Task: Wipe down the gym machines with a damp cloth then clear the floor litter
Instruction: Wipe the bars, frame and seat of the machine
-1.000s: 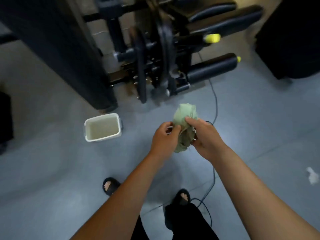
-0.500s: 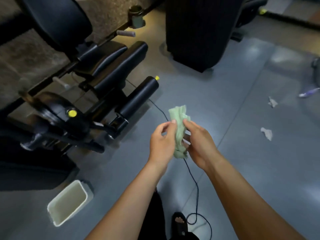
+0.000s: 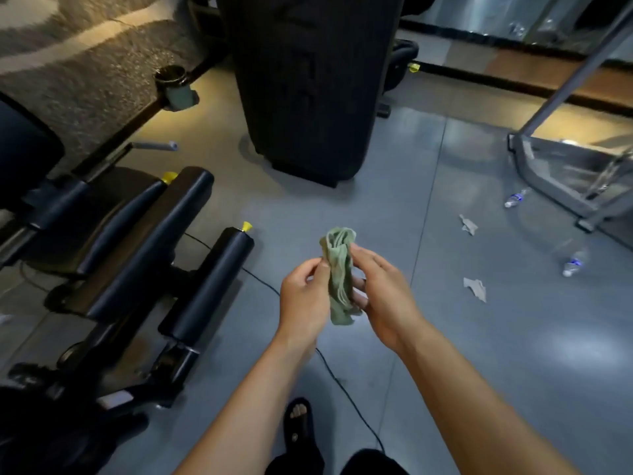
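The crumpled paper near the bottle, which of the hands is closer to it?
Right. The right hand, holding the green cloth, is on the side of the crumpled paper. The left hand grips the cloth from the far side.

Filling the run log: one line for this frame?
hands: left hand and right hand grip bunched green cloth | litter: crumpled paper scraps, clear plastic bottles on grey floor

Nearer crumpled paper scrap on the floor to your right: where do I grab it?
Probably pinch the raised crumpled ridge of the paper scrap from straight above. It lies low on the smooth floor, its edges look flat, and nothing crowds it, so a top-down grip on the peak looks easiest.
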